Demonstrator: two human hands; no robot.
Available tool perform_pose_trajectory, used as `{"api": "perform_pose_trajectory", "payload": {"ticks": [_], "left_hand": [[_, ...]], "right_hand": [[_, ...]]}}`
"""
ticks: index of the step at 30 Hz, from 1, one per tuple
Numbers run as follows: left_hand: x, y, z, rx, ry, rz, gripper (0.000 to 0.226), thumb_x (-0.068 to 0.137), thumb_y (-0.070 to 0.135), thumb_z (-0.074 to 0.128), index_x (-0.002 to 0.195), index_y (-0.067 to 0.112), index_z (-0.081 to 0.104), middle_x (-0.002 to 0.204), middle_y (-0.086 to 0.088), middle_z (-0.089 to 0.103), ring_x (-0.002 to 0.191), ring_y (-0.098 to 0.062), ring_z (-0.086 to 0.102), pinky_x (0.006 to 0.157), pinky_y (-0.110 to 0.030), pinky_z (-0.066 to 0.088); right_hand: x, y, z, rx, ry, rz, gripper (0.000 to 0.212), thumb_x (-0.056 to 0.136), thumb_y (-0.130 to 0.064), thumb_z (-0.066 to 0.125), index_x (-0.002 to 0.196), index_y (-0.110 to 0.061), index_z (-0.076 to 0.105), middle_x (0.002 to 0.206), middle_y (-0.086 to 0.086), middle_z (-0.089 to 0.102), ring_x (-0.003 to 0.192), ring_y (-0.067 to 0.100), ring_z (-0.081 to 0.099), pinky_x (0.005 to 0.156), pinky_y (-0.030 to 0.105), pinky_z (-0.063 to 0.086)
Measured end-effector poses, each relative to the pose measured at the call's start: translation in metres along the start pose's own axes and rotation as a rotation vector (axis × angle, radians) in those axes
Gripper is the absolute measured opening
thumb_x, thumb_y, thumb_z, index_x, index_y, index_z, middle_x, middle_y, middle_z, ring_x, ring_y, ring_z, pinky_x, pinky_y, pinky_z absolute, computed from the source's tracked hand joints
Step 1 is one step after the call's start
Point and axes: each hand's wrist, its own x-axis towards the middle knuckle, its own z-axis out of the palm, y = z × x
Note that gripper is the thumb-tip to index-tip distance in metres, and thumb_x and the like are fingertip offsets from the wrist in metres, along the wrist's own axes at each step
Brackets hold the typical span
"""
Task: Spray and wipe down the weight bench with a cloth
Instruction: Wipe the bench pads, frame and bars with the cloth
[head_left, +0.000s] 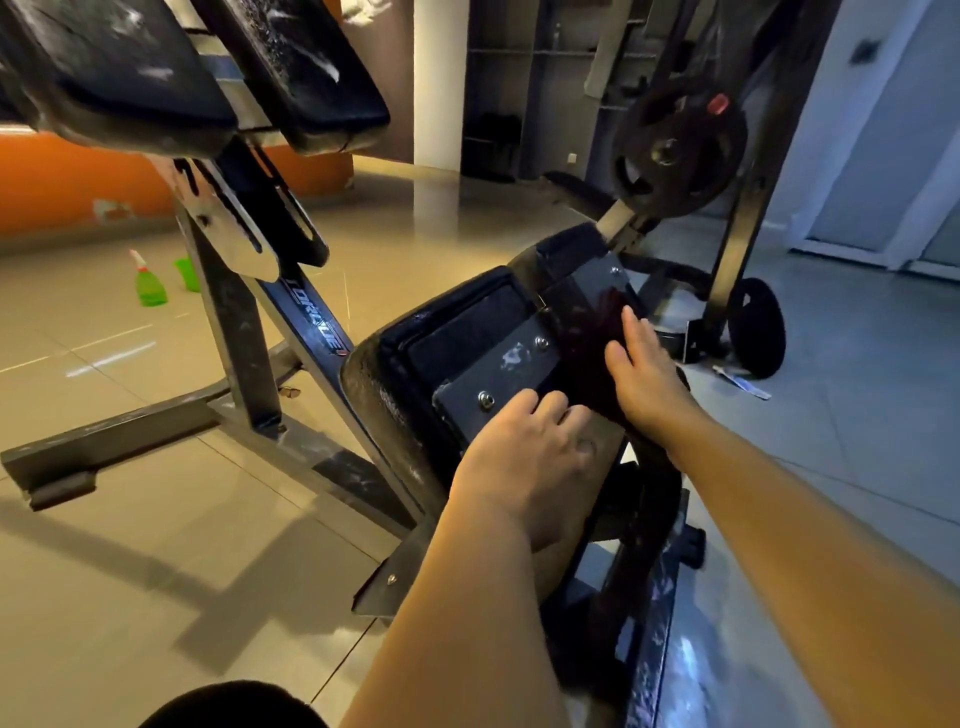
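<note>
The black bench pad (467, 332) is tipped up so its underside with metal mounting plates faces me. My right hand (649, 369) lies flat with straight fingers on a dark red cloth (592, 364), pressing it against the pad's underside. My left hand (519, 457) rests on the lower metal plate (498, 384), fingers bent over its edge near a bolt. A green spray bottle (149, 283) stands on the floor far to the left, away from both hands.
Two worn black pads (218, 67) hang overhead at the upper left on the grey steel frame (234, 322). A weight plate (675, 150) on a rack and a black wheel (756, 327) stand to the right. A green cup (188, 273) sits by the bottle on the tiled floor.
</note>
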Motion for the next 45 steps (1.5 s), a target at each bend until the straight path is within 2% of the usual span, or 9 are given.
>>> {"api": "perform_pose_trajectory", "payload": {"ticks": [4,10,15,20,27,32,37,42,45], "left_hand": [[0.001,0.000,0.001,-0.017,0.006,-0.017,0.038,0.096,0.035,0.037,0.129,0.017,0.046,0.123,-0.005,0.041,0.104,-0.023,0.037,0.083,-0.035,0.028],[0.001,-0.001,0.001,-0.055,0.042,-0.019,0.036,0.097,0.033,0.037,0.126,0.016,0.047,0.119,-0.006,0.042,0.089,-0.022,0.025,0.079,-0.035,0.025],[0.002,0.001,0.003,-0.044,0.046,-0.013,0.034,0.098,0.033,0.036,0.122,0.014,0.050,0.115,-0.007,0.042,0.086,-0.023,0.021,0.076,-0.036,0.021],[0.002,0.001,0.001,-0.065,0.026,-0.023,0.035,0.097,0.034,0.036,0.119,0.012,0.053,0.112,-0.010,0.045,0.084,-0.024,0.022,0.073,-0.038,0.023],[-0.004,-0.002,0.007,-0.189,0.117,0.009,0.018,0.069,0.037,0.067,0.069,0.019,0.065,0.069,0.000,0.056,0.062,-0.017,0.044,0.058,-0.030,0.039],[-0.009,-0.004,0.001,-0.383,0.340,0.001,0.011,0.075,0.034,0.061,0.074,0.023,0.065,0.076,0.006,0.058,0.072,-0.015,0.053,0.066,-0.029,0.043],[-0.013,-0.037,-0.033,-0.448,0.525,-0.145,0.019,0.085,0.032,0.049,0.079,0.023,0.064,0.076,0.005,0.061,0.068,-0.016,0.053,0.065,-0.031,0.036],[-0.022,-0.093,-0.037,-0.470,0.517,-0.305,0.025,0.086,0.035,0.047,0.086,0.021,0.067,0.081,0.001,0.066,0.073,-0.020,0.059,0.070,-0.034,0.042],[-0.028,-0.108,-0.029,-0.471,0.479,-0.321,0.029,0.086,0.039,0.047,0.090,0.021,0.069,0.084,0.001,0.068,0.075,-0.019,0.062,0.071,-0.034,0.045]], "right_hand": [[0.005,0.031,0.005,0.087,0.036,0.050,0.053,0.104,-0.049,0.014,0.154,-0.036,0.002,0.163,-0.008,-0.003,0.150,0.016,-0.005,0.121,0.046,0.001],[0.014,0.051,0.005,0.274,0.029,0.302,0.052,0.105,-0.046,0.014,0.155,-0.033,0.007,0.161,0.003,0.015,0.147,0.029,0.018,0.119,0.050,0.018],[0.026,0.008,0.008,0.190,0.085,0.173,0.051,0.105,-0.045,0.011,0.154,-0.037,0.005,0.164,-0.003,0.004,0.150,0.026,0.001,0.119,0.056,0.007],[0.027,-0.039,0.005,0.091,0.014,0.028,0.052,0.104,-0.049,0.014,0.153,-0.041,-0.003,0.163,-0.007,-0.008,0.149,0.027,-0.009,0.117,0.060,-0.002],[0.002,0.007,0.002,-0.052,0.024,-0.098,0.063,0.096,-0.059,0.022,0.151,-0.044,-0.005,0.162,-0.012,-0.008,0.149,0.013,-0.006,0.120,0.053,0.007],[-0.002,0.017,0.003,-0.018,0.042,-0.039,0.057,0.100,-0.051,0.024,0.152,-0.042,0.003,0.163,-0.012,-0.002,0.149,0.012,-0.004,0.121,0.048,0.005],[0.001,-0.005,0.012,0.128,0.179,-0.087,0.049,0.103,-0.044,0.029,0.151,-0.042,0.019,0.161,-0.008,0.018,0.148,0.015,0.014,0.118,0.053,0.018],[0.018,-0.054,0.009,0.297,0.215,-0.034,0.043,0.102,-0.050,0.029,0.142,-0.040,0.041,0.144,-0.003,0.048,0.135,0.018,0.041,0.111,0.051,0.034],[0.035,-0.086,-0.006,0.147,0.134,0.002,0.044,0.104,-0.045,0.028,0.143,-0.031,0.041,0.149,0.001,0.042,0.138,0.021,0.037,0.115,0.044,0.028]]}}
